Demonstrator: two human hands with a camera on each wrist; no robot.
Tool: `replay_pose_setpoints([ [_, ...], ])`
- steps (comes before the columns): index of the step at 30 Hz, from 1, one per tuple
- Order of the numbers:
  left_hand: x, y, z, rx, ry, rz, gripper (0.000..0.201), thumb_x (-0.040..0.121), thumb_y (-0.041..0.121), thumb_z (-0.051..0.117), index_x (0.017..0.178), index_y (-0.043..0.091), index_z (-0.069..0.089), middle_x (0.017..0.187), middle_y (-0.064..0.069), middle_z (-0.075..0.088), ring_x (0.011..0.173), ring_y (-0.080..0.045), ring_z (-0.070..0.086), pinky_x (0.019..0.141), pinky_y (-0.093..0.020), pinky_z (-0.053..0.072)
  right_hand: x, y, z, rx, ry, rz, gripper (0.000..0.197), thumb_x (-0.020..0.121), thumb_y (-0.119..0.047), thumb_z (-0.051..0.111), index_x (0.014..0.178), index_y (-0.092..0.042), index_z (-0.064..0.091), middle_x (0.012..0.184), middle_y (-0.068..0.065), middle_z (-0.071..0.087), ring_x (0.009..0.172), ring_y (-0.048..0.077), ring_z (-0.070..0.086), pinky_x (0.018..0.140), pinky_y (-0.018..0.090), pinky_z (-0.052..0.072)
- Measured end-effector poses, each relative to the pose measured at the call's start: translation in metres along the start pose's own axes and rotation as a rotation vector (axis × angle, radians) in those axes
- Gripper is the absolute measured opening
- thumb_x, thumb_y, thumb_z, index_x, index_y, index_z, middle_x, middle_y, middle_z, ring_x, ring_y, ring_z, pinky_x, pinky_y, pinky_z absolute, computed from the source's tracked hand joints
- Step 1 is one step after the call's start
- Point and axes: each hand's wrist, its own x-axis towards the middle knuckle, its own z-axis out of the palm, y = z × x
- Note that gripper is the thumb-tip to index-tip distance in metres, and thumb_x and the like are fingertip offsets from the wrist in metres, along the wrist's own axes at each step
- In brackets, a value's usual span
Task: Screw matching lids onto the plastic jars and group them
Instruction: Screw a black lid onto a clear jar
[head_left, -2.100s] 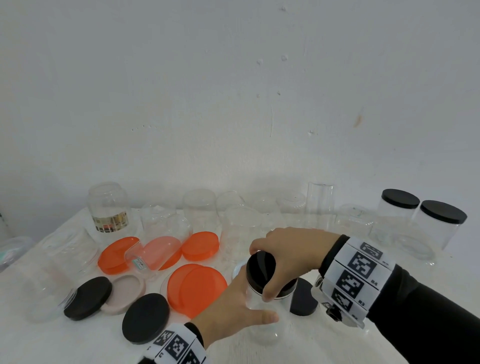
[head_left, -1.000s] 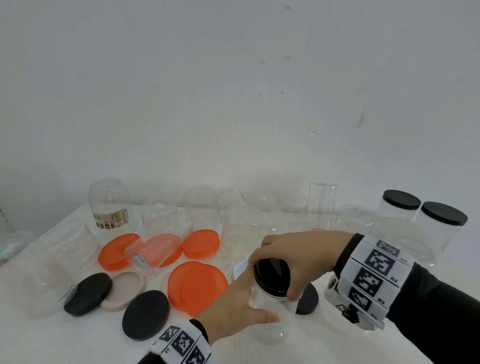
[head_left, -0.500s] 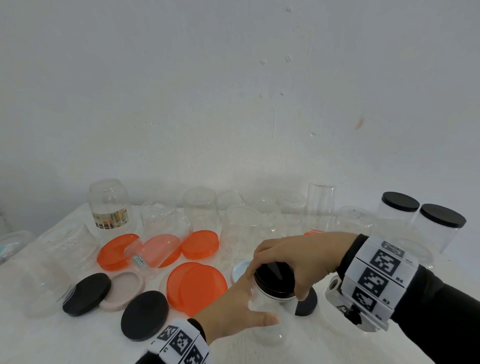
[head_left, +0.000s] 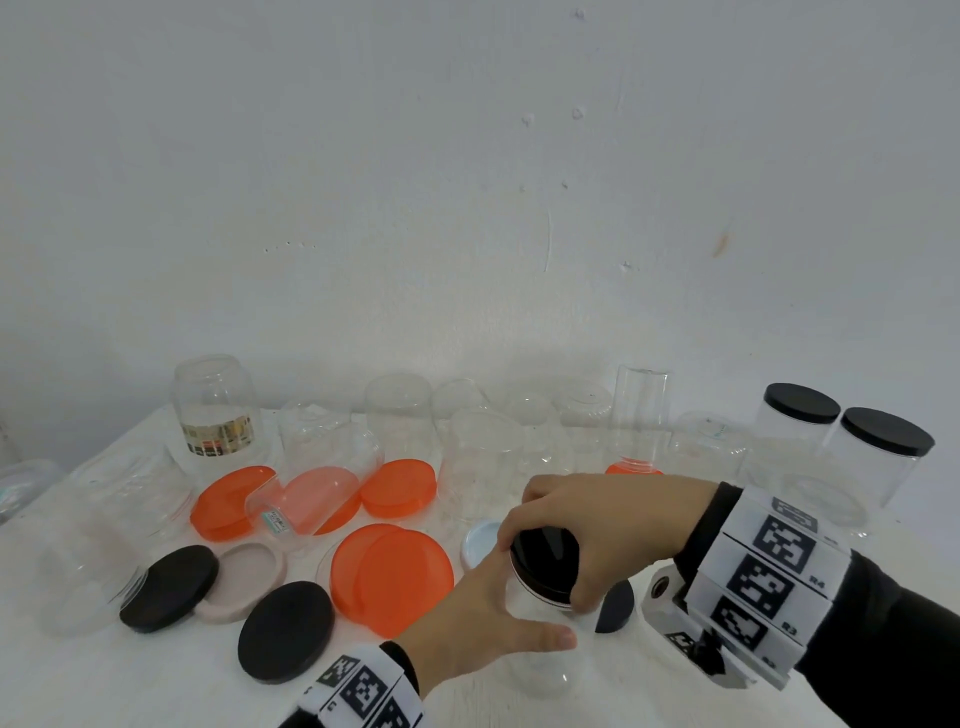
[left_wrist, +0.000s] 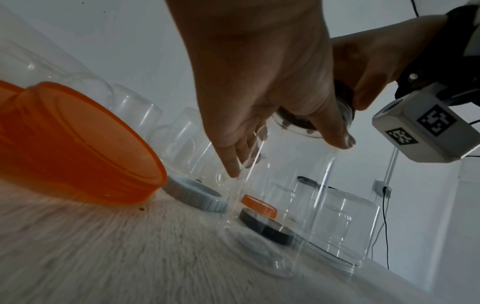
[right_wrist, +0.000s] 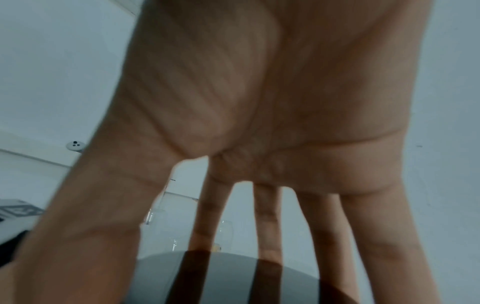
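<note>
A clear plastic jar stands upright on the white table, near the front centre. My left hand grips its side, thumb across the front and fingers round the back. A black lid sits on the jar's mouth. My right hand holds this lid from above, fingers and thumb curled round its rim. The left wrist view shows the jar from low down, with the left hand on it. Under the right hand, the right wrist view shows the black lid.
Two jars with black lids stand at the back right. Loose orange lids, black lids, a beige lid and a pale lid lie left of the hands. Several open clear jars line the wall.
The jar and both hands have shifted a little to the right. The black lid, tilted at first, now sits more level on the jar's mouth, and the right hand has turned round it.
</note>
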Motion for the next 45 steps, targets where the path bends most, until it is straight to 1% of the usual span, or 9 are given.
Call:
replay_pose_setpoints([
  [3, 0.002, 0.0, 0.0, -0.019, -0.018, -0.006, 0.083, 0.071, 0.041, 0.081, 0.133, 0.047, 0.028, 0.134, 0.032, 0.038, 0.114, 0.03, 0.034, 0.088, 0.004, 0.031, -0.001, 0.003, -0.002, 0.042, -0.012, -0.032, 0.067, 0.074, -0.019, 0.076, 0.129, -0.043, 0.046, 0.124, -0.013, 0.04, 0.11, 0.013, 0.048, 0.091, 0.038, 0.05],
  [7, 0.001, 0.001, 0.0, -0.023, -0.017, -0.001, 0.085, 0.071, 0.039, 0.081, 0.134, 0.049, 0.024, 0.134, 0.033, 0.035, 0.112, 0.033, 0.031, 0.086, 0.006, 0.03, 0.0, 0.007, -0.003, 0.064, -0.027, -0.068, 0.067, 0.074, -0.019, 0.076, 0.128, -0.046, 0.047, 0.124, -0.017, 0.038, 0.11, 0.011, 0.046, 0.092, 0.035, 0.049],
  [14, 0.002, -0.001, 0.002, -0.054, -0.003, 0.02, 0.087, 0.071, 0.036, 0.083, 0.136, 0.05, 0.026, 0.139, 0.026, 0.036, 0.121, 0.022, 0.035, 0.091, 0.002, 0.032, 0.002, 0.014, -0.001, 0.121, -0.035, -0.107, 0.068, 0.073, -0.016, 0.076, 0.127, -0.046, 0.049, 0.122, -0.02, 0.037, 0.11, 0.008, 0.045, 0.089, 0.028, 0.046],
  [22, 0.001, -0.003, 0.004, -0.022, 0.031, 0.014, 0.087, 0.066, 0.047, 0.084, 0.132, 0.056, 0.027, 0.13, 0.041, 0.043, 0.126, 0.017, 0.035, 0.094, -0.001, 0.033, 0.005, 0.016, 0.004, 0.047, 0.067, -0.037, 0.066, 0.07, -0.05, 0.076, 0.126, -0.055, 0.042, 0.115, -0.018, 0.045, 0.108, 0.007, 0.047, 0.091, 0.033, 0.048],
  [24, 0.001, -0.003, 0.004, -0.018, 0.038, 0.015, 0.091, 0.064, 0.051, 0.084, 0.134, 0.056, 0.026, 0.132, 0.039, 0.043, 0.127, 0.017, 0.035, 0.098, -0.004, 0.033, 0.008, 0.016, 0.007, 0.02, 0.097, -0.014, 0.066, 0.068, -0.058, 0.073, 0.125, -0.055, 0.04, 0.11, -0.017, 0.046, 0.105, 0.008, 0.047, 0.085, 0.03, 0.047],
  [29, 0.002, -0.005, 0.005, -0.009, 0.032, 0.01, 0.093, 0.066, 0.05, 0.083, 0.139, 0.05, 0.026, 0.138, 0.028, 0.044, 0.132, 0.005, 0.038, 0.113, -0.033, 0.034, 0.008, 0.015, 0.014, -0.008, 0.167, 0.09, 0.067, 0.064, -0.074, 0.065, 0.122, -0.052, 0.038, 0.098, -0.015, 0.046, 0.092, 0.011, 0.049, 0.061, 0.021, 0.032],
  [35, 0.001, -0.003, 0.004, 0.032, 0.022, -0.007, 0.084, 0.063, 0.057, 0.081, 0.125, 0.067, 0.025, 0.128, 0.044, 0.04, 0.124, 0.022, 0.033, 0.099, -0.012, 0.03, 0.006, 0.011, 0.006, -0.037, 0.02, 0.111, 0.085, 0.066, -0.056, 0.077, 0.137, -0.047, 0.03, 0.113, -0.015, 0.041, 0.105, 0.013, 0.05, 0.08, 0.031, 0.048],
  [41, 0.001, -0.006, 0.005, 0.029, 0.041, -0.005, 0.085, 0.062, 0.057, 0.082, 0.128, 0.063, 0.027, 0.13, 0.041, 0.042, 0.124, 0.02, 0.035, 0.102, -0.015, 0.031, 0.006, 0.013, 0.004, -0.081, 0.073, 0.073, 0.084, 0.065, -0.056, 0.078, 0.136, -0.045, 0.034, 0.104, -0.017, 0.04, 0.1, 0.008, 0.042, 0.067, 0.023, 0.035],
  [45, 0.0, -0.003, 0.005, 0.023, 0.049, -0.007, 0.085, 0.062, 0.055, 0.082, 0.128, 0.062, 0.028, 0.13, 0.041, 0.043, 0.124, 0.02, 0.035, 0.099, -0.012, 0.03, 0.008, 0.015, 0.006, -0.085, 0.105, 0.081, 0.082, 0.061, -0.064, 0.075, 0.132, -0.044, 0.039, 0.099, -0.018, 0.041, 0.099, 0.01, 0.045, 0.068, 0.024, 0.037],
])
